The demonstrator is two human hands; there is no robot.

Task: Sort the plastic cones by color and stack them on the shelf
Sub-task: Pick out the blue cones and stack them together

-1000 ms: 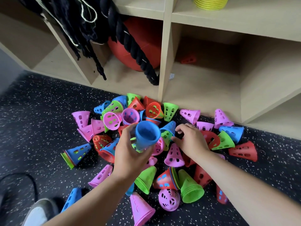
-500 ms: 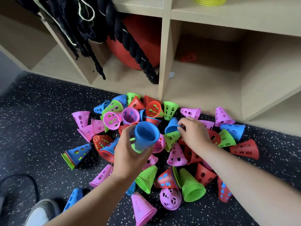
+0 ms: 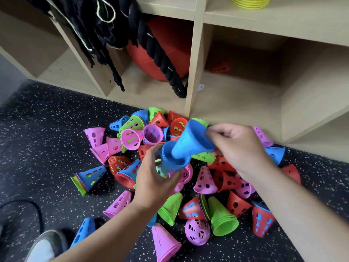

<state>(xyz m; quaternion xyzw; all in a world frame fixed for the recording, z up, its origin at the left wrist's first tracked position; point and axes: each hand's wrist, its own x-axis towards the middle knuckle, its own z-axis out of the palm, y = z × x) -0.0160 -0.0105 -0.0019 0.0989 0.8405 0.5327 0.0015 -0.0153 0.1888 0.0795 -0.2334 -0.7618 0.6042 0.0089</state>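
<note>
A pile of several pink, red, green and blue perforated plastic cones lies on the speckled black floor in front of a wooden shelf. My left hand grips a short stack of blue cones, mouth up, above the pile. My right hand pinches the rim of a single blue cone, whose narrow tip points down into the mouth of that stack. One red cone lies deep in the shelf's lower right compartment.
A red ball and thick black ropes fill the middle compartment. Yellow rings sit on the upper shelf. A nested green stack lies at the pile's near side. A shoe and a black cable are at bottom left.
My right hand picked a blue cone out of the pile, lifted it and brought it left, tip down into the blue stack held by my left hand.
</note>
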